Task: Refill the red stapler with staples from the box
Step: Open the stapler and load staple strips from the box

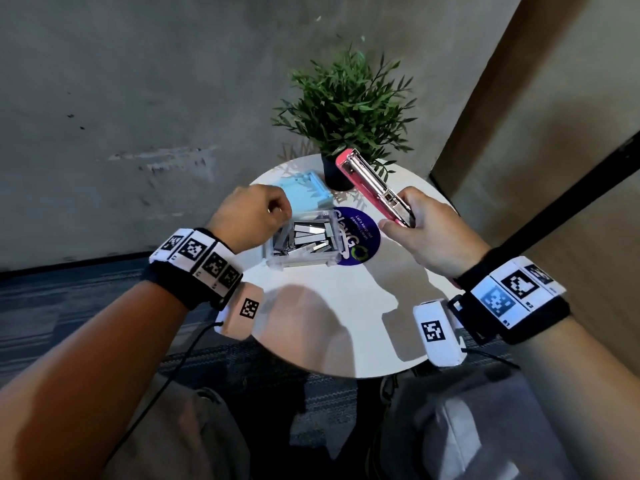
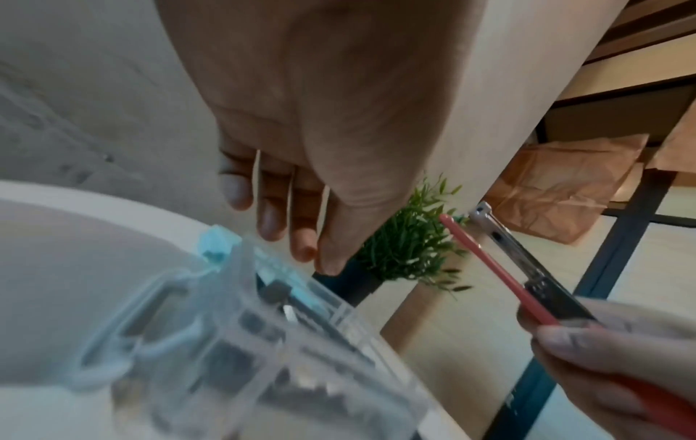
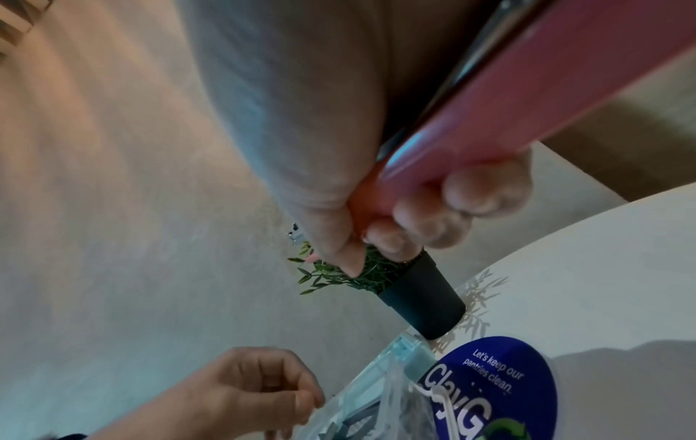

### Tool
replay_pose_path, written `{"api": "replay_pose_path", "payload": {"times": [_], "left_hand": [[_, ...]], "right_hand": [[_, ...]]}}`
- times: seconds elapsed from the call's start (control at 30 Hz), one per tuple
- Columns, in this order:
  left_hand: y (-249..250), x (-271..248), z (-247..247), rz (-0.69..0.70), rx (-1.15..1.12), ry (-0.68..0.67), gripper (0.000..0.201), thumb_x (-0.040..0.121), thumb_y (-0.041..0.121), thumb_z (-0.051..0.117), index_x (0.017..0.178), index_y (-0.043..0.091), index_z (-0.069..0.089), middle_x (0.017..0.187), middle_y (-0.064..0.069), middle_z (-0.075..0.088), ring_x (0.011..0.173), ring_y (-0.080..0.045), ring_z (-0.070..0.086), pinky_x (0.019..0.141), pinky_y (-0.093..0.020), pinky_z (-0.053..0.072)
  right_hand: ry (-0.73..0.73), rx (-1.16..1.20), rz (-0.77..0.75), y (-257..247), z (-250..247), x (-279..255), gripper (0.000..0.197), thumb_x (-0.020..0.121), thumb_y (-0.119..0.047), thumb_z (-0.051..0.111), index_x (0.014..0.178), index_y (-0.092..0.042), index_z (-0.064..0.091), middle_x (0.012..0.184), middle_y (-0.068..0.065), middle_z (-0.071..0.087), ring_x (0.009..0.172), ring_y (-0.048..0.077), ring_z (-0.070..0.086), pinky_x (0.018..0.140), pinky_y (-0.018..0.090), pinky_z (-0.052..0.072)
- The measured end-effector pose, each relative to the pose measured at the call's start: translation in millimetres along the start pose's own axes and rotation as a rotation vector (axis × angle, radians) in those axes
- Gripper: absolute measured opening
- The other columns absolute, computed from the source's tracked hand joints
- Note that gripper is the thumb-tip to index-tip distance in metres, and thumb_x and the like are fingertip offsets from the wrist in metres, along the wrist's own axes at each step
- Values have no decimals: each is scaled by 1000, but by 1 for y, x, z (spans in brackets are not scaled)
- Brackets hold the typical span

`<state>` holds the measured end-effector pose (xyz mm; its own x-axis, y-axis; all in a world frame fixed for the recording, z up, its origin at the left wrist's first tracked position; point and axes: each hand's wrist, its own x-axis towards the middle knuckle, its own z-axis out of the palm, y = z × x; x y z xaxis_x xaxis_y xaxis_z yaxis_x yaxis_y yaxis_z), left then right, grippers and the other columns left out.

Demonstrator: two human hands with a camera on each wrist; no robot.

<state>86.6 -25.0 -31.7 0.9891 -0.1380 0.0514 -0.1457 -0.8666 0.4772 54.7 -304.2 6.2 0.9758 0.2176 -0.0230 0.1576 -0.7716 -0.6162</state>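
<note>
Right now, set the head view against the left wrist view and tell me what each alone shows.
Head only: the round table whole, both wristbands, the blue sticker, staple strips lying in the clear box.
Left wrist only: brown paper bags on the floor behind, the left hand from the palm side.
Both: the red stapler swung open in the right hand, the plant.

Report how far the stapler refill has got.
Done: the clear staple box lies open on the white table, and the red stapler is swung open, its metal channel exposed. In hand: the right hand holds the stapler raised; the left hand hovers at the box's edge, fingers curled, no staples visible in its grip. Left: pick a strip, load it, close.
</note>
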Motion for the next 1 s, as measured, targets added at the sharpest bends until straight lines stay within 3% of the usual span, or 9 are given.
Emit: {"api": "replay_pose_path", "payload": {"times": [0.1, 0.2, 0.3, 0.47, 0.6, 0.73, 0.8, 0.87, 1.0], "left_hand": [[6, -1, 18, 122, 32, -81, 7, 86, 26, 68, 88, 25, 74, 88, 8, 64, 85, -19, 61, 77, -32, 47], [11, -2, 38, 233, 209, -71, 18, 86, 39, 65, 95, 25, 72, 95, 2, 67, 92, -24, 58, 81, -38, 46], [12, -1, 42, 269, 254, -9, 17, 87, 41, 62, 93, 27, 68, 96, 4, 67, 89, -21, 55, 80, -37, 41], [13, -2, 39, 276, 217, -37, 11, 88, 36, 62, 88, 24, 62, 92, 4, 65, 85, -17, 48, 78, -35, 36], [17, -2, 30, 204, -29, -4, 13, 95, 31, 57, 103, 20, 56, 85, 2, 68, 77, -21, 61, 69, -33, 45], [19, 3, 22, 97, -347, 97, 27, 102, 22, 46, 127, 20, 55, 80, 5, 63, 65, -18, 62, 62, -29, 49], [20, 7, 18, 54, -421, 112, 31, 103, 15, 43, 129, 18, 60, 75, 10, 57, 65, -19, 57, 61, -23, 47], [21, 8, 13, 29, -534, 105, 31, 103, 11, 43, 127, 12, 62, 73, 10, 53, 64, -15, 50, 61, -24, 44], [24, 8, 3, 88, -585, 124, 29, 104, 16, 44, 122, 10, 66, 87, 8, 47, 68, -8, 51, 69, -20, 46]], "right_hand": [[-10, -51, -8, 0, 2, 1, 22, 95, -35, 62, 99, -17, 49, 63, -12, 51, 49, -11, 53, 41, 9, 35], [-38, -71, -15, 0, 7, 0, 24, 94, -39, 61, 102, -18, 51, 79, -9, 65, 64, 1, 59, 47, 17, 35], [-67, -78, -22, -1, 9, -1, 24, 94, -39, 61, 103, -19, 50, 87, -4, 68, 72, 13, 62, 53, 26, 39], [-80, -127, -34, 0, 10, 0, 27, 94, -40, 61, 104, -17, 50, 88, -5, 65, 68, 6, 57, 50, 22, 34], [-98, -138, -30, 1, 9, 1, 27, 94, -41, 61, 103, -18, 48, 88, -5, 64, 68, 7, 56, 51, 24, 34], [-149, -149, -20, 2, 7, 2, 25, 94, -40, 62, 97, -19, 48, 75, -7, 57, 63, 9, 53, 51, 27, 32], [-184, -148, -16, 3, 5, 2, 24, 94, -39, 62, 95, -19, 48, 70, -7, 55, 55, 4, 50, 48, 24, 31], [-210, -125, -13, 5, 3, 3, 24, 94, -37, 62, 97, -16, 50, 68, -6, 54, 45, 1, 51, 40, 16, 31], [-232, -113, -10, 7, 4, 6, 24, 94, -35, 63, 99, -14, 51, 68, -5, 54, 42, -5, 51, 38, 12, 36]]}}
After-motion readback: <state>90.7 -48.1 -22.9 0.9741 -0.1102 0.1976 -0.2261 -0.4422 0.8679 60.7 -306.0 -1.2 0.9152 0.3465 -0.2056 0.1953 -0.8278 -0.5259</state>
